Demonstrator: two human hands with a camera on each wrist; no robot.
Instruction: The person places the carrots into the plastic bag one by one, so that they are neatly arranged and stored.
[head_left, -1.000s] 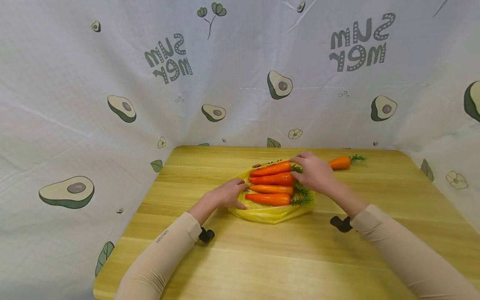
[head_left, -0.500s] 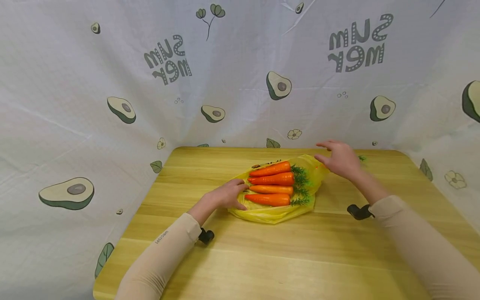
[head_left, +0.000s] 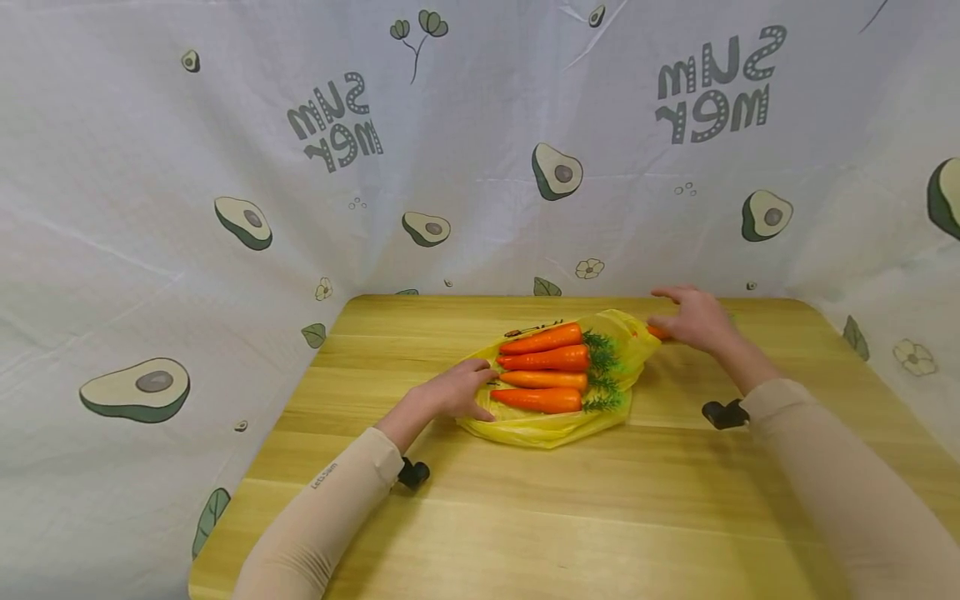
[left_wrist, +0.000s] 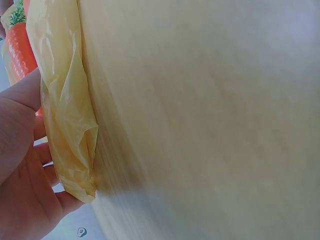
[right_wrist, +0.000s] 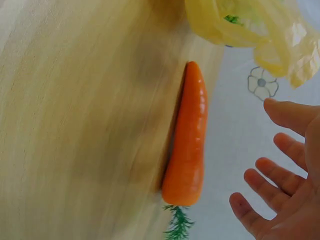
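A yellow plastic bag [head_left: 551, 433] lies on the table with several orange carrots [head_left: 546, 359] side by side in it. Their green tops [head_left: 603, 362] point right. At the bag's left end, my left hand [head_left: 453, 390] holds it; in the left wrist view some fingertips go out of sight behind the crinkled film [left_wrist: 67, 110]. To the right of the bag, my right hand [head_left: 699, 320] has its fingers spread above a separate carrot [right_wrist: 186, 145]. That carrot lies on the table, not touched by the hand in the right wrist view.
The wooden table [head_left: 540, 533] has rounded corners and meets a white printed curtain [head_left: 480, 150] at its back and sides. A black wrist camera mount [head_left: 725, 414] sits under the right sleeve, and another mount [head_left: 413, 473] is by the left one.
My right hand has left the carrots in the bag and moved right to the separate carrot. The bag's right end has spread up and rightward. My left hand has stayed put.
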